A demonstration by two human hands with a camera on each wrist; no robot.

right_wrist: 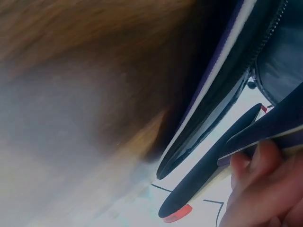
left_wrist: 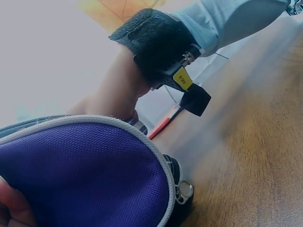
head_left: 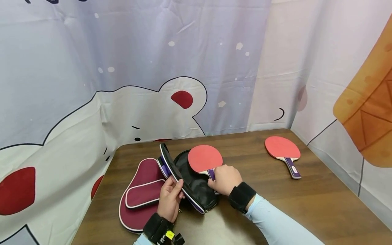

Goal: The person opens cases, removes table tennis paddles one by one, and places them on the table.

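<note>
An open black case with purple trim (head_left: 196, 187) lies near the table's front left. My left hand (head_left: 175, 188) pinches its raised flap (head_left: 169, 162) and holds it up. A red paddle (head_left: 204, 158) rests with its blade over the case's open mouth, and my right hand (head_left: 215, 179) grips its purple handle. The left wrist view shows the case's purple outside (left_wrist: 85, 175) up close, with its zipper pull (left_wrist: 184, 190) and my right wrist behind. In the blurred right wrist view, the paddle's dark edge (right_wrist: 208, 175) sits beside the case rim (right_wrist: 222, 90), above my fingers (right_wrist: 255, 189).
A maroon paddle case (head_left: 139, 194) lies flat to the left of the black one. A second red paddle (head_left: 282, 148) lies at the back right of the brown wooden table (head_left: 291, 211). Printed cloth curtains hang close around the table's back and sides.
</note>
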